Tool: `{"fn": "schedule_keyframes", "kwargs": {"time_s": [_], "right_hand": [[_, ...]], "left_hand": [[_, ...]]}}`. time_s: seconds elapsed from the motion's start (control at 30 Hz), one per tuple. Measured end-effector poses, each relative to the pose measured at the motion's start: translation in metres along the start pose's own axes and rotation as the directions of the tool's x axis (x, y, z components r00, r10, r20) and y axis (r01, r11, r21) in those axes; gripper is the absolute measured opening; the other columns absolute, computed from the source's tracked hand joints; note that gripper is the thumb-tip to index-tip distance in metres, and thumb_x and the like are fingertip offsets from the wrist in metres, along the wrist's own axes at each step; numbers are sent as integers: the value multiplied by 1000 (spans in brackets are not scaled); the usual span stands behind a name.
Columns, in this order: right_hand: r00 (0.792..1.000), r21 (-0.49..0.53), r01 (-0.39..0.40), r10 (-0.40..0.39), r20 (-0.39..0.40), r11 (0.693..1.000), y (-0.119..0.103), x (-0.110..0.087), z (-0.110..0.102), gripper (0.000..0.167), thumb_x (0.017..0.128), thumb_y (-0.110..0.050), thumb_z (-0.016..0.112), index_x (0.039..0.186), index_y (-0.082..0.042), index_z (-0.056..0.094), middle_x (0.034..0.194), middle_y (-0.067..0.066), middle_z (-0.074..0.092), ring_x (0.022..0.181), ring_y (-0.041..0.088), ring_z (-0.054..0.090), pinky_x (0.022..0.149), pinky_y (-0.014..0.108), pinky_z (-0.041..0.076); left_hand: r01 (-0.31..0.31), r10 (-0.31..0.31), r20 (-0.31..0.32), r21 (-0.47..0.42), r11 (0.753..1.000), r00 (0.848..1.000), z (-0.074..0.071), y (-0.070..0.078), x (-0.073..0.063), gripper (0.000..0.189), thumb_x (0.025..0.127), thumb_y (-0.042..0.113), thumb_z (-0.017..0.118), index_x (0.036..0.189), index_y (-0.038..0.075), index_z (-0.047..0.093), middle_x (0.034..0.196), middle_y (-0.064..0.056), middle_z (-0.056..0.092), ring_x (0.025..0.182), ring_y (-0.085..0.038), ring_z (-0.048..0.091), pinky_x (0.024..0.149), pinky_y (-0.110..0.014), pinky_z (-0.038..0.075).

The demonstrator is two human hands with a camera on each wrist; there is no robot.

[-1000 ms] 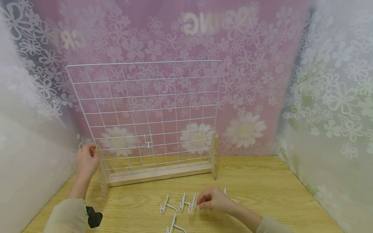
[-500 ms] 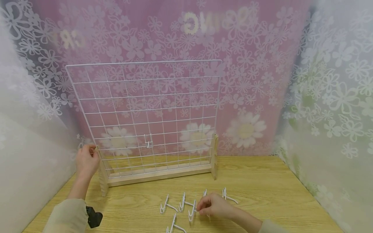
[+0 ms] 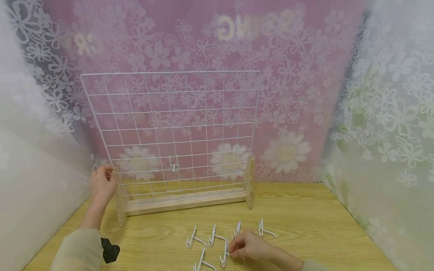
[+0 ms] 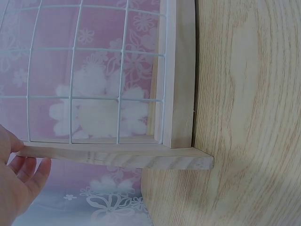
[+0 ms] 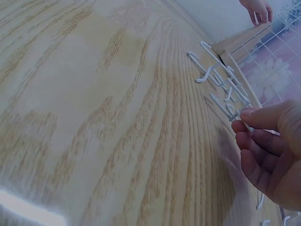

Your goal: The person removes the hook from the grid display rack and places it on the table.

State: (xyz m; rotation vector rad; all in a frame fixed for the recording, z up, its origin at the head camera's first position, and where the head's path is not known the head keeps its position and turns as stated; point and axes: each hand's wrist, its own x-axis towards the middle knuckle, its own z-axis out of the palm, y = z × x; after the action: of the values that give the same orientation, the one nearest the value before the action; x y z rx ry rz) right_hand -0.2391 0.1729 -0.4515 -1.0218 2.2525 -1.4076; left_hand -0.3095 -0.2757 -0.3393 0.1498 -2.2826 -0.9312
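Note:
In the head view, a white wire grid panel [image 3: 171, 72] stands upright in a pale wooden stand [image 3: 186, 205]. My left hand [image 3: 103, 185] grips the top of the stand's left upright, thumb on one side and fingers on the other in the left wrist view. One white wire hook [image 3: 174, 166] hangs low on the grid, near its middle. My right hand [image 3: 249, 245] pinches another white hook [image 3: 223, 258] by its prong between thumb and index finger, low over the table. In the right wrist view, this held hook [image 5: 223, 106] points away from my fingertips.
Several more white hooks lie on the wood-grain table [image 3: 305, 210]: a hook [image 3: 191, 239] on the left, one [image 3: 202, 259] nearer me, another [image 3: 264, 229] on the right. A pink flowered backdrop [image 3: 305, 75] rises behind. A black device [image 3: 110, 250] sits by my left sleeve.
My right hand has drawn the pinched hook toward me, away from the others, uncovering the hooks behind it. My left hand keeps its grip on the stand. The head view has shifted slightly.

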Motion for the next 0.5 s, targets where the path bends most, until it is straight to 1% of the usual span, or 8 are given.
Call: {"fn": "schedule_keyframes", "kwargs": {"time_s": [0.23,0.37,0.5], "right_hand": [[1000,-4,17,-17,4,1000,1,-2,1,5,78,3,66,82,0,68,67,9,64,55,-4,48,48,15,40],[1000,-18,25,-25,-1,1000,2,-2,1,5,78,5,66,81,1,68,68,5,63,58,-5,48,49,15,41],[1000,-22,23,-24,-7,999,3,-2,2,5,78,5,66,81,1,68,67,2,63,56,-5,48,48,14,40]], "left_hand": [[-2,2,0,5,1000,1000,0,0,-1,24,88,0,44,110,-10,48,95,-27,46,88,-41,45,74,-51,37],[-1,1,-4,9,1000,1000,0,0,-1,24,88,0,44,109,-10,48,95,-27,46,88,-41,45,75,-51,38],[3,-2,-4,5,1000,1000,0,0,-1,23,88,0,44,109,-9,49,95,-26,46,89,-40,45,75,-51,37]]}}
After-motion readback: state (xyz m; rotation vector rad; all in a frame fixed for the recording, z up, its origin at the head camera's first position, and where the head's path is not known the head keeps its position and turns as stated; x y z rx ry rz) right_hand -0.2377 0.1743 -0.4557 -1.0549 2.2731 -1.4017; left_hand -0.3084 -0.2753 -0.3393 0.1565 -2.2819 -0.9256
